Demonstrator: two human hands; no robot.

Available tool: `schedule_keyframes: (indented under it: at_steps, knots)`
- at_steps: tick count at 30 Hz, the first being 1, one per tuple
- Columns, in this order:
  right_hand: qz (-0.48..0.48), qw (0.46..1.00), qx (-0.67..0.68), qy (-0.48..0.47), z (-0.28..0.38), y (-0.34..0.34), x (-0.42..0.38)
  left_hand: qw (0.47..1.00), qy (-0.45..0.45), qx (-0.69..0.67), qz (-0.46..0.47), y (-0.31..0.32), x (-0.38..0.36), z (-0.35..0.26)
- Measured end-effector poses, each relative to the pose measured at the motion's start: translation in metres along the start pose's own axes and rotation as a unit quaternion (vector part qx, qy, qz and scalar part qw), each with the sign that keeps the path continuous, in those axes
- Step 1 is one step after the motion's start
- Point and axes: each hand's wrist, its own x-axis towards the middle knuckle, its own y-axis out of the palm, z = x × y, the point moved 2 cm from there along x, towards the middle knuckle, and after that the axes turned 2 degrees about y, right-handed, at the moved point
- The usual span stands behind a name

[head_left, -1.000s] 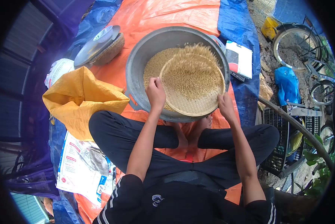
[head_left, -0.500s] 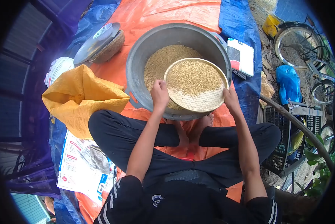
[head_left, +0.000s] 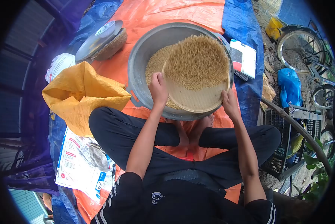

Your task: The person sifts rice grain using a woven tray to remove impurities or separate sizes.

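Observation:
Between my hands is a round woven winnowing tray point(head_left: 191, 101), held over a large grey metal basin point(head_left: 137, 56). My left hand point(head_left: 159, 90) grips the tray's left rim, and my right hand point(head_left: 231, 102) is closed on its right rim. Unhusked grain point(head_left: 197, 61) flies up in a blurred mass above the far part of the tray, while the near part shows bare weave. More grain point(head_left: 156, 63) lies in the basin beneath, partly hidden by the tray.
An open yellow sack point(head_left: 83, 97) stands left of the basin. Behind it are a basket point(head_left: 113, 44) with a grey lid and a white bowl point(head_left: 105, 29). A folded white bag point(head_left: 243, 58) lies right of the basin. Farther right are a bicycle wheel point(head_left: 301, 48) and black crate point(head_left: 277, 149).
The grain that lay on the tray has been tossed up and toward the far side. Both hands keep their hold on the rim.

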Motion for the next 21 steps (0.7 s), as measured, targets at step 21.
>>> schedule_keyframes:
  at_steps: [21]
  knots:
    - [0.081,0.986,0.019,0.146,-0.023,0.002,-0.003,0.993,-0.042,0.091,0.056,0.002,-0.003,0.021]
